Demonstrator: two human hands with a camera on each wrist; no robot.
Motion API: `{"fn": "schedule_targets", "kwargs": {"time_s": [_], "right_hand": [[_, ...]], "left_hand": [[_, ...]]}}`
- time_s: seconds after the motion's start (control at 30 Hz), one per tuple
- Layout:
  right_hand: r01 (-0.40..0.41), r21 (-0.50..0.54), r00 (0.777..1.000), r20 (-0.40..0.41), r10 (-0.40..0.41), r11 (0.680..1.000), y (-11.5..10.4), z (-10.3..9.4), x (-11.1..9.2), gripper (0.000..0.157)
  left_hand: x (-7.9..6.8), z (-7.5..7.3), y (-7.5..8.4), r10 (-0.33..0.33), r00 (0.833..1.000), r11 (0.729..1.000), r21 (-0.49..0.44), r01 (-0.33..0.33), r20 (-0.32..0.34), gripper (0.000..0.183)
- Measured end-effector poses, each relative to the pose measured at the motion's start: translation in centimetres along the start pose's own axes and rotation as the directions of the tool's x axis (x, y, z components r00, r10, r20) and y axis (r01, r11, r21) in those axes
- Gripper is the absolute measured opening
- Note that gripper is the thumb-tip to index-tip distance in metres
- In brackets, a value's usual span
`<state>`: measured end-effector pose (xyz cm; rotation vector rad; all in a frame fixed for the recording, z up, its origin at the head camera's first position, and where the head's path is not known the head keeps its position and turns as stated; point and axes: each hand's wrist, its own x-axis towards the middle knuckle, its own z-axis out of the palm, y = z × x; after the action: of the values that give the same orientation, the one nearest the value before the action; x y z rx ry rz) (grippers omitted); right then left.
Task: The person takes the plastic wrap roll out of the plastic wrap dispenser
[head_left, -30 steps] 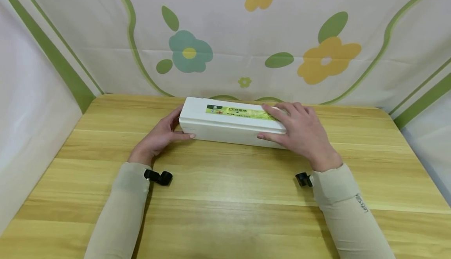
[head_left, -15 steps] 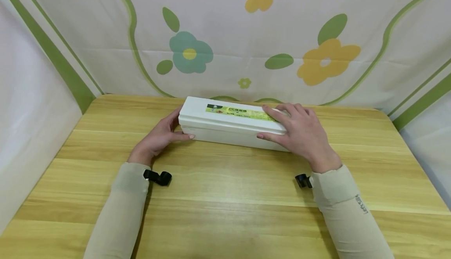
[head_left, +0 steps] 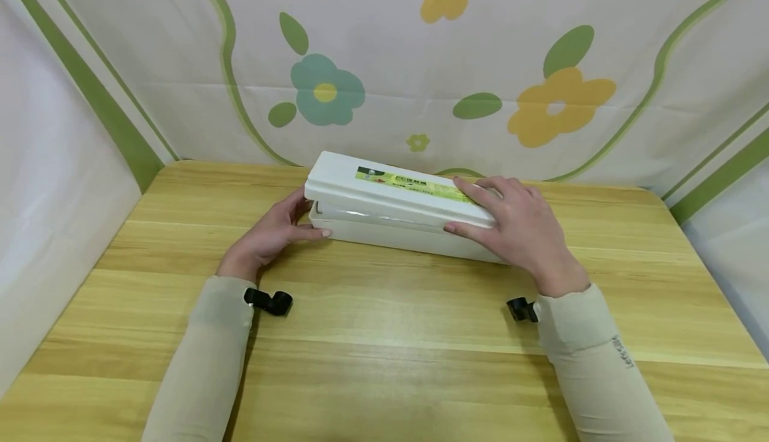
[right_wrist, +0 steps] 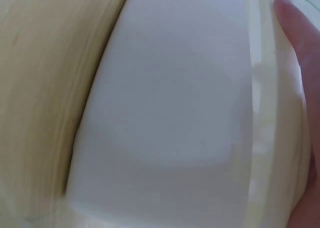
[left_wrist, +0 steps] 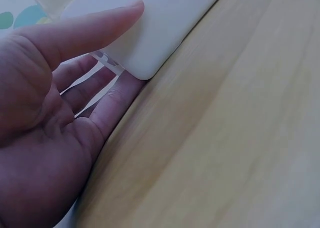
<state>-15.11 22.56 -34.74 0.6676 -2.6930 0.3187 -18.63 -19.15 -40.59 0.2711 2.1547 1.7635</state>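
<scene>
A long white cling film box stands near the back of the table, its lid (head_left: 336, 173) tilted up at the left end above the base (head_left: 390, 236). In the gap shows the shiny cling film roll (head_left: 366, 215). My right hand (head_left: 525, 232) grips the lid near its right end, thumb along the front edge and fingers over the top. With thumb in front and fingers behind, my left hand (head_left: 270, 232) holds the left end of the base. The left wrist view has that thumb on the base's white wall (left_wrist: 165, 27). Close up in the right wrist view is the base's front (right_wrist: 165, 97).
A yellow-green label (head_left: 414, 185) runs along the lid. The wooden table (head_left: 384, 348) extends in front of the box. Behind it hangs a floral curtain (head_left: 384, 55), with pale cloth also at both sides. Black camera mounts (head_left: 270, 302) sit at the wrists.
The lid has risen from the base, most at its left end, uncovering the roll. My right hand has shifted slightly right with it; my left hand has stayed in place.
</scene>
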Motion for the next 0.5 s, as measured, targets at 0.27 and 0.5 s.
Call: {"fn": "schedule_targets", "kwargs": {"time_s": [0.27, 0.5], "right_hand": [[-0.013, 0.058, 1.000, -0.009, 0.014, 0.998, 0.41, -0.23, -0.09, 0.074], [0.027, 0.105, 0.996, -0.083, -0.018, 0.994, 0.64, -0.45, -0.32, 0.071]], "left_hand": [[0.14, 0.19, -0.06, -0.009, 1.000, 1.000, -0.007, 0.009, 0.003, 0.097], [0.35, 0.35, 0.03, -0.007, 1.000, 1.000, -0.001, 0.007, 0.028, 0.102]]}}
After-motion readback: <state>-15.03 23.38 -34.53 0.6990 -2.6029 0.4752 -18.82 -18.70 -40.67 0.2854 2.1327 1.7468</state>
